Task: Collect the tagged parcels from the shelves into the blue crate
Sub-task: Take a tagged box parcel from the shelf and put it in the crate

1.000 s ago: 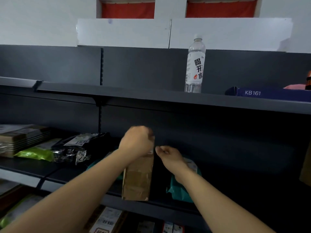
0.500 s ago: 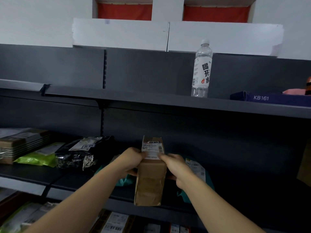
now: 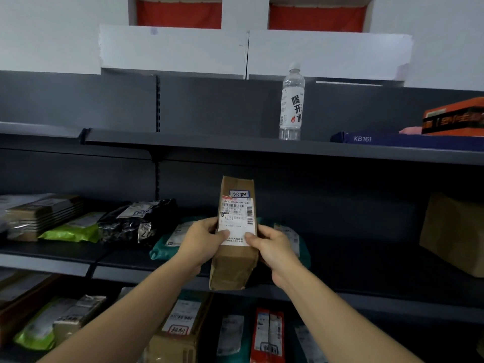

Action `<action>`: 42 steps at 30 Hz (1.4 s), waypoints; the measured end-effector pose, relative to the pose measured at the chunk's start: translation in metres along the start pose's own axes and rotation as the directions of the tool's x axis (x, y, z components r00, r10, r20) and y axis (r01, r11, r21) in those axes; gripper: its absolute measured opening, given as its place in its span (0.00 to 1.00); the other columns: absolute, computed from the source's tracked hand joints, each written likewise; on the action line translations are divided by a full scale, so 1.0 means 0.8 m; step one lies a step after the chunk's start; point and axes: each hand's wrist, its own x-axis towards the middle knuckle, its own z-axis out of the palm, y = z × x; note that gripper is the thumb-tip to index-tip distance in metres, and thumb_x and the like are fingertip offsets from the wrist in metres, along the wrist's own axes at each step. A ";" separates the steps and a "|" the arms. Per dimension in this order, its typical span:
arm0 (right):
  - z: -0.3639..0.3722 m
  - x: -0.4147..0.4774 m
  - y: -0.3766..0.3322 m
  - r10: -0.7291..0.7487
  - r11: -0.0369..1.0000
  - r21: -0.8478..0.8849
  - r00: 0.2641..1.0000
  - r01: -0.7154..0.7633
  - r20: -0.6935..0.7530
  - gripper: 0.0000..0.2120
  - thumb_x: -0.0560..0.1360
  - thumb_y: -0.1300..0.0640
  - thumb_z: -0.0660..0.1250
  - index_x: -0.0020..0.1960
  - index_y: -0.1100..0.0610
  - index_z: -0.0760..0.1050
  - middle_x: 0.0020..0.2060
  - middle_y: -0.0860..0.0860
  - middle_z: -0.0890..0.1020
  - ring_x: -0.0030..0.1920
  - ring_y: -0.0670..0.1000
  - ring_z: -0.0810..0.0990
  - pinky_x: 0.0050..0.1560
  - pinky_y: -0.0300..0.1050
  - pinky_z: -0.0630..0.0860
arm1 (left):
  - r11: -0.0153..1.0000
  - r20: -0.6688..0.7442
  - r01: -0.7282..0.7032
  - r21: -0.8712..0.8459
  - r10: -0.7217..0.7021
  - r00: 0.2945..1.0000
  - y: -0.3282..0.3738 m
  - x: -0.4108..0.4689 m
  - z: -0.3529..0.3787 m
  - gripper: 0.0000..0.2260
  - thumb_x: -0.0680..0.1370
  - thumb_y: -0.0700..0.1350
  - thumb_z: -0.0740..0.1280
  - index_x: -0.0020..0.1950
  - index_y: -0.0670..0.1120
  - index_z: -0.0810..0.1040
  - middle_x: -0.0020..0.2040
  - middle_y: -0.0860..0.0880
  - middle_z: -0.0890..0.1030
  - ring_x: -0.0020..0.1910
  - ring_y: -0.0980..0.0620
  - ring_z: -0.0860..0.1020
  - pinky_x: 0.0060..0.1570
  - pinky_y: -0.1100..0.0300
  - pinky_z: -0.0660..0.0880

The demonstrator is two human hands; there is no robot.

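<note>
the brown parcel (image 3: 234, 247) is shown upright at the front edge of the middle shelf (image 3: 366, 292), clasped between the left hand (image 3: 203, 243) and the right hand (image 3: 272, 246) — each closed on one side, thumbs pressed on the white label (image 3: 235, 221). a second ago the label was hidden under the left hand; the parcel has since been raised and turned, so the label and its blue tag (image 3: 238, 194) are now legible. the parcel is judged confirmed as tagged — transfer to the blue crate, not in view, is pending.
</note>
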 end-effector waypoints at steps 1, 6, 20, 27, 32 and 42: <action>-0.005 -0.012 0.000 -0.010 1.000 0.005 1.000 0.010 0.003 0.18 0.76 0.61 0.68 0.65 0.54 0.75 0.48 0.46 0.83 0.48 0.46 0.82 0.44 0.37 0.78 | 1.000 -0.007 -0.011 0.009 0.011 1.000 0.003 -0.013 0.003 0.10 0.79 0.39 0.66 0.55 0.53 0.78 0.52 0.52 0.83 0.51 0.52 0.82 0.55 0.52 0.79; -0.034 -0.079 0.003 -0.065 0.998 0.006 0.998 0.065 0.002 0.17 0.77 0.62 0.68 0.65 0.52 0.76 0.49 0.45 0.83 0.49 0.45 0.82 0.43 0.37 0.79 | 0.999 -0.040 -0.012 -0.044 0.010 0.999 0.016 -0.086 0.028 0.13 0.79 0.39 0.66 0.60 0.53 0.78 0.52 0.55 0.83 0.50 0.53 0.82 0.54 0.51 0.80; -0.122 -0.291 0.034 -0.016 1.000 -0.015 0.999 0.015 -0.031 0.19 0.77 0.61 0.67 0.66 0.50 0.75 0.52 0.45 0.84 0.50 0.45 0.83 0.45 0.41 0.81 | 0.997 -0.008 -0.015 -0.073 0.014 1.000 0.030 -0.306 0.101 0.15 0.79 0.38 0.66 0.60 0.55 0.78 0.50 0.59 0.83 0.50 0.59 0.81 0.48 0.63 0.78; -0.157 -0.401 0.075 0.074 0.993 -0.079 0.988 -0.085 -0.133 0.19 0.77 0.59 0.67 0.67 0.50 0.74 0.55 0.46 0.83 0.54 0.47 0.81 0.51 0.44 0.80 | 0.994 0.081 0.088 -0.060 -0.083 0.993 0.011 -0.408 0.138 0.17 0.79 0.39 0.66 0.65 0.54 0.76 0.54 0.55 0.82 0.53 0.55 0.80 0.55 0.53 0.79; -0.197 -0.485 0.105 0.165 0.982 -0.054 0.966 -0.179 -0.200 0.18 0.77 0.62 0.67 0.66 0.52 0.75 0.50 0.44 0.82 0.50 0.43 0.80 0.46 0.35 0.76 | 0.985 0.176 0.156 -0.070 -0.142 0.974 -0.012 -0.482 0.179 0.16 0.78 0.39 0.67 0.58 0.59 0.77 0.52 0.56 0.83 0.51 0.56 0.81 0.55 0.54 0.79; -0.332 -0.592 0.168 0.302 0.940 -0.065 0.909 -0.334 -0.288 0.19 0.77 0.63 0.67 0.67 0.54 0.74 0.56 0.49 0.82 0.49 0.44 0.80 0.44 0.36 0.77 | 0.959 0.287 0.280 -0.047 -0.255 0.923 -0.043 -0.595 0.323 0.15 0.78 0.38 0.66 0.62 0.52 0.79 0.53 0.54 0.83 0.53 0.54 0.81 0.56 0.51 0.79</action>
